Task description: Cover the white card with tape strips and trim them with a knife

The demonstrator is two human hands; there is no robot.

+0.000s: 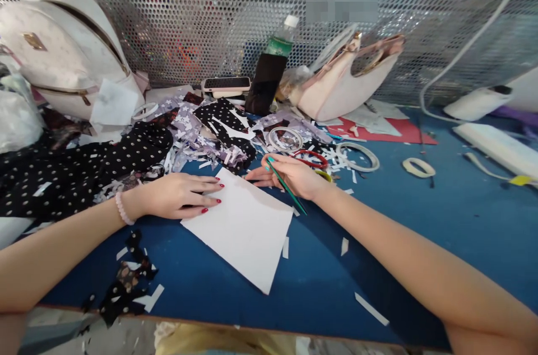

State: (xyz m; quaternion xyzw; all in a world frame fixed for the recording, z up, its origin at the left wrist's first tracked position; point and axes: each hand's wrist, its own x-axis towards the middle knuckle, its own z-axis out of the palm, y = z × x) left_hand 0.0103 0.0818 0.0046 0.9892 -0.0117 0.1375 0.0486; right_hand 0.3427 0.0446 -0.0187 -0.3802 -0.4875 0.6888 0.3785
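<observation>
A white sheet of paper (pixel 246 229) lies tilted on the blue table (pixel 420 232). My left hand (pixel 176 195) rests flat on the sheet's left corner, fingers stretched out, with a pink bead bracelet at the wrist. At the sheet's top edge my right hand (pixel 294 174) is closed on a thin green pencil (pixel 288 188), whose tip points toward the sheet's right corner.
Black dotted fabric (pixel 75 173) and cut scraps (pixel 218 131) pile up at the back left. Tape rolls (pixel 357 156), a dark bottle (pixel 269 72), a phone (pixel 227 84), a pale handbag (pixel 344 83) and a white backpack (pixel 63 47) stand before a perforated metal wall (pixel 189 2).
</observation>
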